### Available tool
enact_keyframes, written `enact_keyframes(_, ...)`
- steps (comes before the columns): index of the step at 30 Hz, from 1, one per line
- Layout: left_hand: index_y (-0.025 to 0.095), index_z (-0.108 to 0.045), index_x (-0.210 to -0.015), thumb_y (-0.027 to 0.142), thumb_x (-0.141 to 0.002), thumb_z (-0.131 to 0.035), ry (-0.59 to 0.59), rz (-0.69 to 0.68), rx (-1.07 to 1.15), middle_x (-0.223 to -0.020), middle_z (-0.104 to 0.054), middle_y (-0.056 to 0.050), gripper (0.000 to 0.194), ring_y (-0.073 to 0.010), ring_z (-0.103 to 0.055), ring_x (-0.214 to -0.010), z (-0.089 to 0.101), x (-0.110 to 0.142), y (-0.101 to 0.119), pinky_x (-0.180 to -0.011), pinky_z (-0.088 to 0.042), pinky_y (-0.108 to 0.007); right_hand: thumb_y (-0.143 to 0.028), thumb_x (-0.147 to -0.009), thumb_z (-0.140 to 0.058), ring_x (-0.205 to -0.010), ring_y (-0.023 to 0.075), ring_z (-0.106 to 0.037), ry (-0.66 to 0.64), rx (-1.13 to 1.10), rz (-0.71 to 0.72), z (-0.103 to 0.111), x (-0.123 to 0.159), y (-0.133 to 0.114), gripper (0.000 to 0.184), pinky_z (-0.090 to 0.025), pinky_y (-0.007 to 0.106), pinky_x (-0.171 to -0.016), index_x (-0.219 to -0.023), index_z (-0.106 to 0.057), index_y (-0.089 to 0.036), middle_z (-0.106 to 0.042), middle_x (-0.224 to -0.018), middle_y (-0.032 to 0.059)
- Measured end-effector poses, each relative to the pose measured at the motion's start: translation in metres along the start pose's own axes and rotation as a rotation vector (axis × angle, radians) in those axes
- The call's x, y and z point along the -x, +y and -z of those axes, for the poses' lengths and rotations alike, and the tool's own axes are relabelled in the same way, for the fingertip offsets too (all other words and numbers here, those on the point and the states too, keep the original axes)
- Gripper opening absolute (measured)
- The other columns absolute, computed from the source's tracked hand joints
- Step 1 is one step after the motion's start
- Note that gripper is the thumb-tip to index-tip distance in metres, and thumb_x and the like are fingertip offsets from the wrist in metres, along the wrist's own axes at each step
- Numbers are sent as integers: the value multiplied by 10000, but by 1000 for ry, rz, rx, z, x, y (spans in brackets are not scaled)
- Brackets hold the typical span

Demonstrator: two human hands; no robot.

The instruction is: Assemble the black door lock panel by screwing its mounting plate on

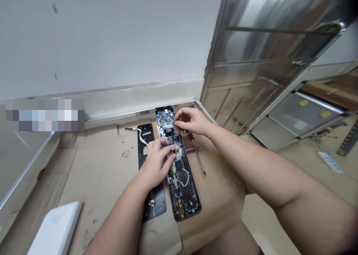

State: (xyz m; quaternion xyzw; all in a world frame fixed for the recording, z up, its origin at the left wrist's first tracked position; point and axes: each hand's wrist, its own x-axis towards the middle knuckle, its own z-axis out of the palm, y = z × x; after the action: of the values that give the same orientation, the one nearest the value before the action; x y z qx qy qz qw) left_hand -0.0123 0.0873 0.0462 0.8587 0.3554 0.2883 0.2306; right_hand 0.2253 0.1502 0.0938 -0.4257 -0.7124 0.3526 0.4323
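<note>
You had 2 hands in view, 1 L hand (156, 161) & 1 R hand (192, 120), w/ 1 small flat tan piece (179, 127) at the R fingers. On the 1 cardboard sheet (95, 173) there were 1 black backplate (145, 130), 1 black lock body (181, 199), 1 circuit board (165, 119), 1 white ribbon cable (139, 134), 1 red-handled screwdriver (198, 154) & 1 white flat box (56, 229). Further off, you had 1 white power strip (330, 161) on the floor.
</note>
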Motion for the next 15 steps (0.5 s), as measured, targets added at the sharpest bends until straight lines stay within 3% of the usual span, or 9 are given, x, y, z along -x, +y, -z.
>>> enact_keyframes(9,310,-686,-1191,330,-979,-531,-38,59,17,-1315,-443,-81,263,-297,-405,-1283,0,1,1,-1150,-322,-569,-240,-781,-709,-624,87,-561,-231,-56,-115,11,12,-14,160,-461,223,-551,-915,-661,-169,-643,-790,-8)
enact_keyframes(15,275,-613,-1194,319,-941,-596,-9,47,28,-1288,-480,-85,258,-288,-449,-1250,-1,-1,-1,-1123,-363,-551,-290,-749,-790,-610,82,-570,-275,-91,-160,16,13,-17,231,-489,225,-549,-909,-693,-155,-658,-780,1)
